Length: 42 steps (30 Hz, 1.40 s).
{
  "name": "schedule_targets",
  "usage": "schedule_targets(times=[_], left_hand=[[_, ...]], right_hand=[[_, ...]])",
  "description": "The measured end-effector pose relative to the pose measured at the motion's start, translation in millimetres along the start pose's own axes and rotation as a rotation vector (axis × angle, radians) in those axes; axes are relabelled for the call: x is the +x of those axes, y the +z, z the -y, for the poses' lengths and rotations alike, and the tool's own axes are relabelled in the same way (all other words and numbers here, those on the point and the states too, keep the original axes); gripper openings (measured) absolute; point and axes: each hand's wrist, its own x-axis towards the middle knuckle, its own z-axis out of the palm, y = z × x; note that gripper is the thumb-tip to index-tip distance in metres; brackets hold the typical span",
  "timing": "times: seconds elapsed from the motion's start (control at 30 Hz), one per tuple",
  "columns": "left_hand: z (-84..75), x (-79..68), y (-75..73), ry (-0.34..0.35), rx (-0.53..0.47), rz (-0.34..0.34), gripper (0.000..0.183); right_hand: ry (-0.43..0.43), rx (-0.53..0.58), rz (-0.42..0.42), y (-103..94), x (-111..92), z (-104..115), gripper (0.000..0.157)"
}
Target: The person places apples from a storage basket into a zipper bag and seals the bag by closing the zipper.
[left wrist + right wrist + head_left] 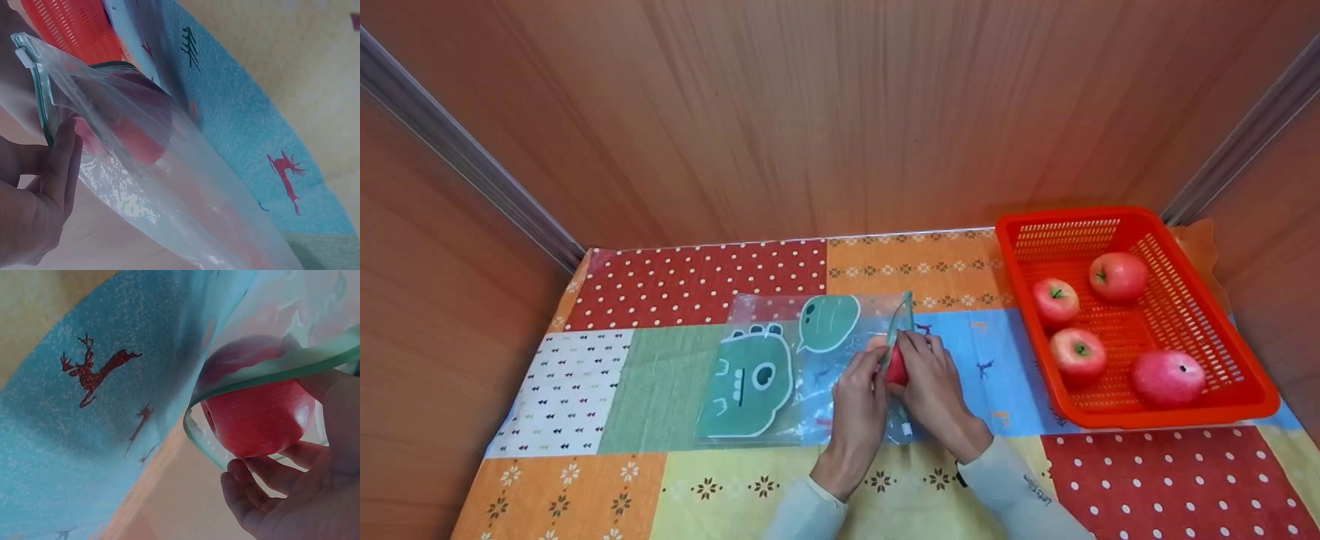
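A clear zip bag (816,379) with a green dinosaur print lies flat on the cloth, its green-edged mouth toward the right. At that mouth my right hand (936,384) holds a red apple (896,369), thumb on one side and fingertips below it. In the right wrist view the apple (256,422) sits partly inside the bag, crossed by the green rim (281,375). My left hand (857,394) pinches the bag's edge beside the apple. The left wrist view shows the white zip slider (25,57) at one end of the mouth.
A red plastic basket (1140,420) stands at the right with several apples in it, one of them a darker pink apple (1168,378). A patchwork cloth (675,390) covers the table. Wood-grain panels (825,120) rise behind and at both sides.
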Motion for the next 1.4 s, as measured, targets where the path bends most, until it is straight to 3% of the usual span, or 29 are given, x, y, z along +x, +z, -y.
schedule_targets(times=[0.47, 0.77, 0.93, 1.1, 1.4], left_hand=[[2.4, -0.1, -0.5, 0.015, -0.068, 0.003, 0.05], [4.3, -0.7, 0.8, 0.025, -0.039, 0.005, 0.046], [4.4, -0.9, 1.6, 0.052, -0.016, -0.01, 0.05], [3.1, -0.8, 0.0, 0.03, -0.04, -0.01, 0.057], [3.0, -0.4, 1.0, 0.049, -0.011, -0.024, 0.04]], right_hand=[[-0.041, 0.003, 0.006, 11.1, 2.9, 1.1, 0.07], [-0.071, 0.01, 0.005, 14.9, 7.3, -0.6, 0.056], [-0.115, -0.014, -0.008, 14.0, 9.5, -3.7, 0.061], [-0.108, -0.061, 0.009, 8.6, 11.3, -2.9, 0.065], [-0.09, 0.014, 0.035, 12.6, 14.3, -2.8, 0.059]])
